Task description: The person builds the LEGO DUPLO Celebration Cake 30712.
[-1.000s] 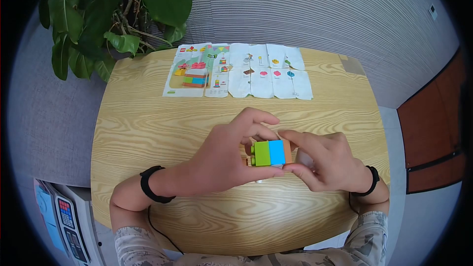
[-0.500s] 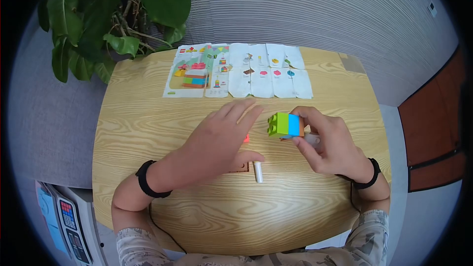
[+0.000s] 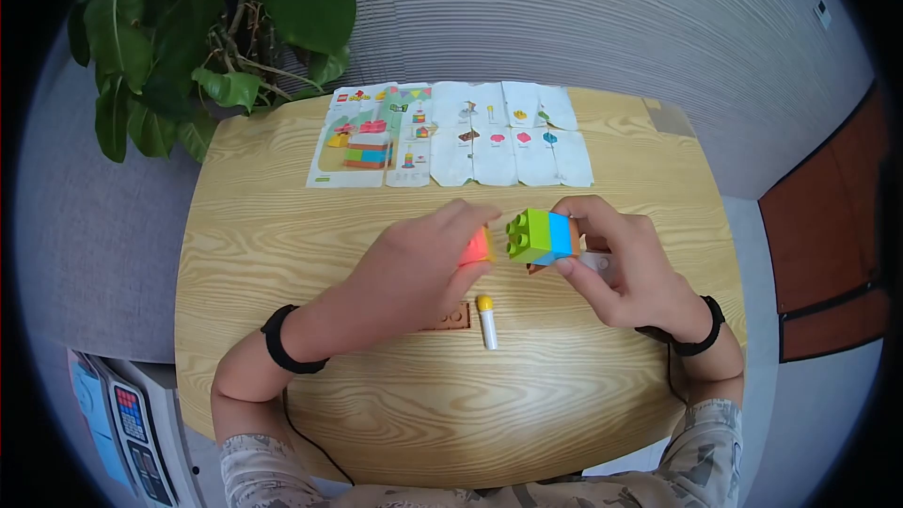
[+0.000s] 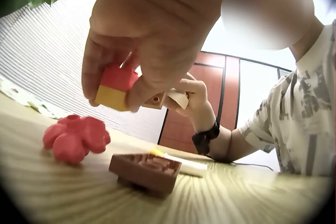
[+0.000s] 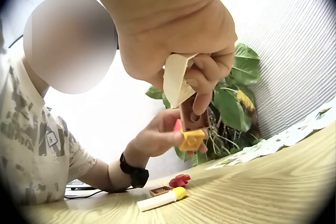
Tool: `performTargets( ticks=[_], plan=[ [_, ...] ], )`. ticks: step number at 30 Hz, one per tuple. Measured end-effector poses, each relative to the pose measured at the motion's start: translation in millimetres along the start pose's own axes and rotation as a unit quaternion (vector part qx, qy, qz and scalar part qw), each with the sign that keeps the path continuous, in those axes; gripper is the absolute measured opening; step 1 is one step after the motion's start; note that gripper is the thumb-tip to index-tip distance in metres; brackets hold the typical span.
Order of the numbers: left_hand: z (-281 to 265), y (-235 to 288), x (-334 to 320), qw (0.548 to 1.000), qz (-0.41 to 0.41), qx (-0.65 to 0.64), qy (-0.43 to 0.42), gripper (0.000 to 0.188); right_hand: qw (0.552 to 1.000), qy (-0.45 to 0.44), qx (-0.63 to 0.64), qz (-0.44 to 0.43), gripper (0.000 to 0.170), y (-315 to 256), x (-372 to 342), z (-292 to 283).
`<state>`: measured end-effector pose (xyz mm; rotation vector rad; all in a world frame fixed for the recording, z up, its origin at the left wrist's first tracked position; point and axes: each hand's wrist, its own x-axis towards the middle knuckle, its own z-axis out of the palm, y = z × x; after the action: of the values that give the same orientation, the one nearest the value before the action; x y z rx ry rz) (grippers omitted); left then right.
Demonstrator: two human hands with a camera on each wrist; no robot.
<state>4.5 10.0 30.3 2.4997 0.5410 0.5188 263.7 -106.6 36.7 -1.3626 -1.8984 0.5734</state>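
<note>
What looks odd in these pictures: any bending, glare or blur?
Head view: rounded picture with dark corners; the pale wooden table has a soft sheen toward its near edge; the left hand and its red and yellow plastic blocks look slightly smeared. Left wrist view: blur hides the person's face. Right wrist view: likewise, and the pale ridged wall washes out toward white.
</note>
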Motion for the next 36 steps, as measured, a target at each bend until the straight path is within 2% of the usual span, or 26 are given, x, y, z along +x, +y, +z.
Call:
performTargets(
  ticks=[1, 4, 7, 10, 19, 22, 26, 32, 36],
  plan=[
    [-4, 6, 1, 0.998, -0.006, -0.051, 0.028, 0.053, 1.000, -0.007, 0.017, 0.003, 0.043, -4, -1, -1],
    [-4, 17, -1, 0.983, -0.022, -0.181, 0.004, 0.063, 0.997, -0.016, 0.071, -0.021, 0.044, -7, -3, 2],
    [11, 10, -4, 0.980, 0.049, -0.191, 0.031, 0.057, 0.992, -0.022, 0.120, -0.024, 0.044, -11, -7, 11],
    [9, 13, -5, 0.976, 0.030, -0.215, 0.021, 0.056, 0.989, -0.025, 0.142, -0.027, 0.044, -14, -11, 16],
    [6, 25, -8, 0.994, -0.001, -0.106, -0.013, 0.048, 0.989, -0.019, 0.142, -0.035, 0.047, -13, -9, 19],
    [17, 17, -9, 0.993, 0.056, -0.094, 0.034, 0.049, 0.993, -0.031, 0.102, -0.055, 0.048, -12, -7, 19],
    [17, 15, -10, 0.994, 0.049, -0.089, 0.032, 0.049, 0.997, -0.034, 0.047, -0.048, 0.047, -14, -8, 15],
    [0, 17, -4, 0.996, 0.078, 0.001, 0.050, 0.052, 0.990, 0.037, 0.126, -0.053, 0.045, -13, -6, 13],
    [2, 17, -6, 0.989, 0.115, 0.084, 0.034, 0.051, 0.993, 0.014, 0.079, -0.090, 0.046, -13, -8, 17]
  ],
)
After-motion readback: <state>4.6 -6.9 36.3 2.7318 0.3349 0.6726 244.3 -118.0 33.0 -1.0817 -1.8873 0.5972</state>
